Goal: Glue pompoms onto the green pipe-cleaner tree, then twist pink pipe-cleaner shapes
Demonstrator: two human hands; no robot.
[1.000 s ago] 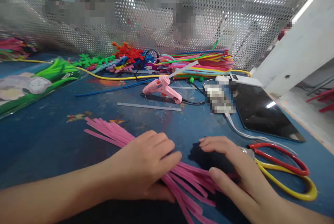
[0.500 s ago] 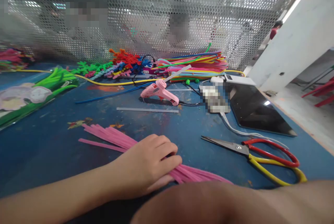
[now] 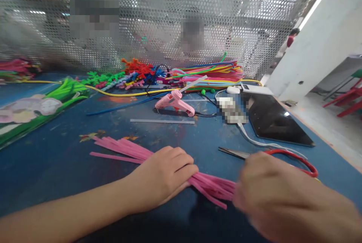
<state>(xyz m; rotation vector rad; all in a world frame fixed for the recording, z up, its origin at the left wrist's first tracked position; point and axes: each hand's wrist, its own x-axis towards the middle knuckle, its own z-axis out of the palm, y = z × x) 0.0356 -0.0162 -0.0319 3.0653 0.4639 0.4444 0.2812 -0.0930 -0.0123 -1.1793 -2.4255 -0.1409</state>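
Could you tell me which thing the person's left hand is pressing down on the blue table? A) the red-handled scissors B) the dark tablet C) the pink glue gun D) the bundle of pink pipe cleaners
D. The left hand lies closed over the bundle of pink pipe cleaners, whose ends fan out on both sides of it; the pink glue gun, scissors and tablet lie apart from it.

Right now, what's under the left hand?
The left hand presses on a bundle of pink pipe cleaners lying on the blue table. Their ends fan out both sides; the middle stretch is covered. The blurred right hand hides the right-side tips.
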